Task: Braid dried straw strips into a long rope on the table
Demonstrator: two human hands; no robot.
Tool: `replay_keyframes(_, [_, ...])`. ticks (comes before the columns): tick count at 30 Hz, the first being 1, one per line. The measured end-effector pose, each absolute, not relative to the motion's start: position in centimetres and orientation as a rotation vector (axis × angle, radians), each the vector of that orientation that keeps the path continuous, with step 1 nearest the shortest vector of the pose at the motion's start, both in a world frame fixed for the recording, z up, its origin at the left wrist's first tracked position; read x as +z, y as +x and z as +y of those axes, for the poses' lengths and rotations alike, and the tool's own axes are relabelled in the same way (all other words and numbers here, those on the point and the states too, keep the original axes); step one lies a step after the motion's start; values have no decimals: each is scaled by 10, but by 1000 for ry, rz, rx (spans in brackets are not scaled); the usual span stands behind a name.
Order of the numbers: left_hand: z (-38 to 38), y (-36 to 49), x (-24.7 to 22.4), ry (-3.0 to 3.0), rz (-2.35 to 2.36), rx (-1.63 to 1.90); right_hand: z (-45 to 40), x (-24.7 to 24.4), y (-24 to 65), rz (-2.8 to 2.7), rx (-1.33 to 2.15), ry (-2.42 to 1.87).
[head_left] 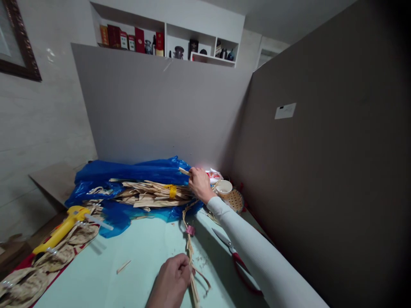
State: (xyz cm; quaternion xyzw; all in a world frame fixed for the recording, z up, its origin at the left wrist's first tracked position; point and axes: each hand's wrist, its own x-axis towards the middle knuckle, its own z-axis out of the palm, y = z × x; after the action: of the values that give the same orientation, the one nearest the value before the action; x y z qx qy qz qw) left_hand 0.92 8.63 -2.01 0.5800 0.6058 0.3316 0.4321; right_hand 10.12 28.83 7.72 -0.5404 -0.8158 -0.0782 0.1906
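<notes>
My left hand (173, 278) is closed at the front of the table, its fingers pinching a twisted strand of dried straw (189, 244). A small pink clip (190, 231) grips that strand farther up. My right hand (199, 185) reaches to the back, over the right end of a straw bundle (154, 192) tied with a yellow band (172, 191). A short pale straw strip (184, 171) sticks out from its closed fingers. Blue plastic (118, 173) lies around and under the bundle. Beneath my right forearm are red-handled scissors (238, 261), partly hidden by the sleeve.
At left, a yellow glue gun (61, 231) rests on a patterned cloth (24, 282). A white cup (224, 187) and a woven basket (236, 201) stand back right. Grey panels (160, 107) rise behind and to the right. One loose straw piece (123, 266) lies on the pale green tabletop (86, 282).
</notes>
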Motion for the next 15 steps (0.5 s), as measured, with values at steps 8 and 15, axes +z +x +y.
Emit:
replay_keyframes(8, [84,10,-18,1454,1490,854,291,79,102,-2430,38,-1377])
replay_keyframes(15, [85,10,-20,1452,1506,865,296,93,102,-2408,92,-1240])
